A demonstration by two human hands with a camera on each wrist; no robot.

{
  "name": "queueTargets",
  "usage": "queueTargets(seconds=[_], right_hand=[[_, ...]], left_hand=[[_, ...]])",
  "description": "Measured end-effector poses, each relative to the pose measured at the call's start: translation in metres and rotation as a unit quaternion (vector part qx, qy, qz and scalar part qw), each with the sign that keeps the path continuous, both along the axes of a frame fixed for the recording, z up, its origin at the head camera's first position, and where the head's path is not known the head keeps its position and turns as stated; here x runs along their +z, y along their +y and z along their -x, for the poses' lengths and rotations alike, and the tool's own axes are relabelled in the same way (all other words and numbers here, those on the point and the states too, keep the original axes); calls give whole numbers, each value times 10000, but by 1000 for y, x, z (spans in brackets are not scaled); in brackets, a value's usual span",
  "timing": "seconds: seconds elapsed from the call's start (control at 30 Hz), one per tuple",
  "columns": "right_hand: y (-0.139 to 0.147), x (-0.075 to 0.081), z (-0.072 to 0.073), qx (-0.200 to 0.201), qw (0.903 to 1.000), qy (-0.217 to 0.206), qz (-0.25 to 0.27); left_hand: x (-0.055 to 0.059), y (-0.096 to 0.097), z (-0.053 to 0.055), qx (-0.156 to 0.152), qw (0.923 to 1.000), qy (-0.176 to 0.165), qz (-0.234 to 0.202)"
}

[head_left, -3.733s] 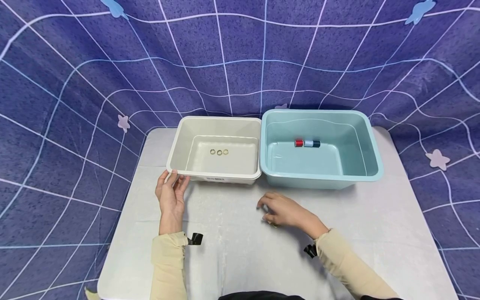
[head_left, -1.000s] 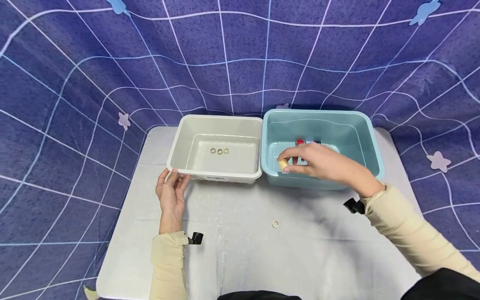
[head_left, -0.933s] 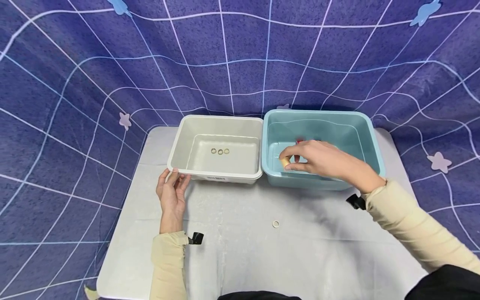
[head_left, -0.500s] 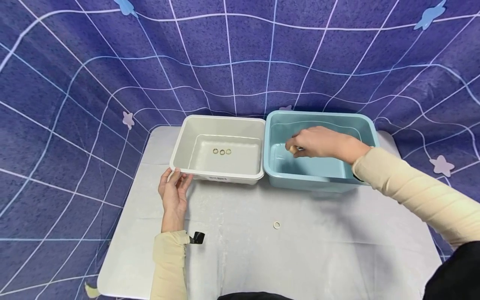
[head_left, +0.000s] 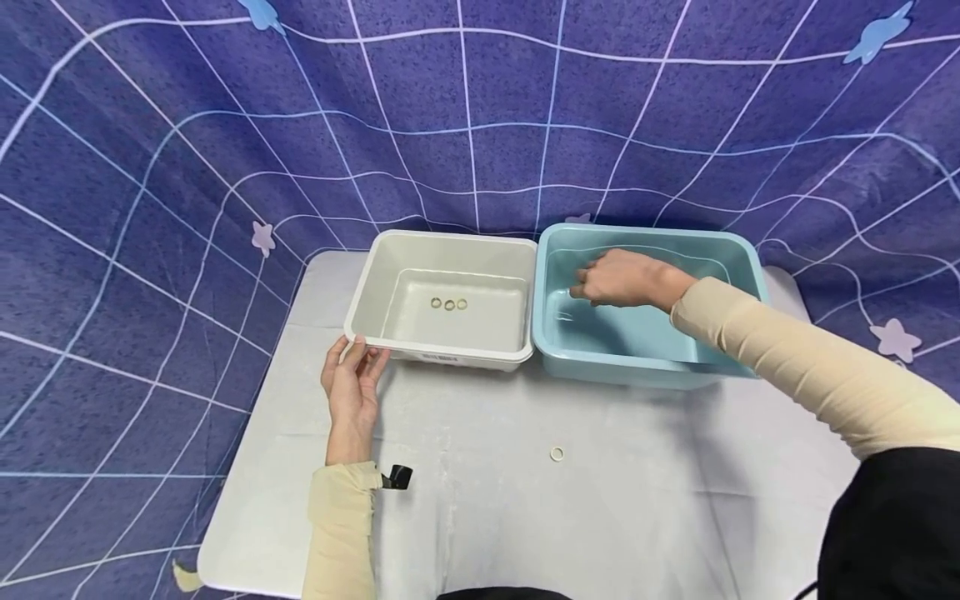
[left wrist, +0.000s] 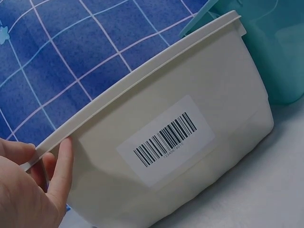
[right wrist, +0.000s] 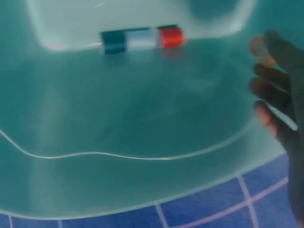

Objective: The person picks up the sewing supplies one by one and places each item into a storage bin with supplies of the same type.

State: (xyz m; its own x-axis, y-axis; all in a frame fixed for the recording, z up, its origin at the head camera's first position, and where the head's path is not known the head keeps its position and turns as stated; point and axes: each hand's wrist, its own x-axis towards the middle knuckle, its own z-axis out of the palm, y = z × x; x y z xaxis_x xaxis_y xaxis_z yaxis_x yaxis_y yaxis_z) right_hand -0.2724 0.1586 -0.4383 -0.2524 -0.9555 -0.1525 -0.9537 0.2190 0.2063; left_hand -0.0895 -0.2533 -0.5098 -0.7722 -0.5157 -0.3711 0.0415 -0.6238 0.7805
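My left hand (head_left: pixel 351 396) pinches the front left rim of a white plastic bin (head_left: pixel 450 343); in the left wrist view its fingers lie on both sides of the rim. Three small metallic rings (head_left: pixel 449 305) lie on that bin's floor. My right hand (head_left: pixel 618 277) is inside the blue-green bin (head_left: pixel 652 363), palm down. In the right wrist view its fingertips hold a pale yellow thread spool (right wrist: pixel 262 53), partly covered by them. On the same bin's floor a red spool (right wrist: pixel 171 37), a light blue spool (right wrist: pixel 141 40) and a dark spool (right wrist: pixel 114 42) lie in a row.
One more ring (head_left: pixel 557 453) lies on the white-covered table (head_left: pixel 480 517), in front of the bins. The two bins stand side by side at the back, against a purple grid-patterned curtain (head_left: pixel 420 100). A barcode label (left wrist: pixel 166 141) is on the white bin's front.
My right hand picked up the yellow spool near the table ring, carried it over the blue-green bin's front rim and moved deeper inside. My left hand keeps its hold on the white bin.
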Motion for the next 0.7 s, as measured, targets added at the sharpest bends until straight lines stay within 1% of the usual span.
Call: queueTargets(seconds=[0.07,0.17,0.33,0.47,0.57,0.7], right_hand=[[1,-8,9,251,9993,235,-127],[3,-20,20,446,9981,365,-196],[6,-43,31,864,9938,700,52],[6,-56,39,1155,9890,921,79],[7,-65,42,1257,9874,959,-52],[6,-72,43,1355,9854,1008,-211]], left_hand=[[0,-1,-1,-13,10000,-12,-36],[1,-2,-1,-53,10000,-16,-51],[0,-3,-2,-80,9999,-48,-38],[0,-3,-2,-64,10000,-71,-20],[0,-2,-3,-96,9999,-77,68],[-2,-2,-3,-105,9998,-72,142]])
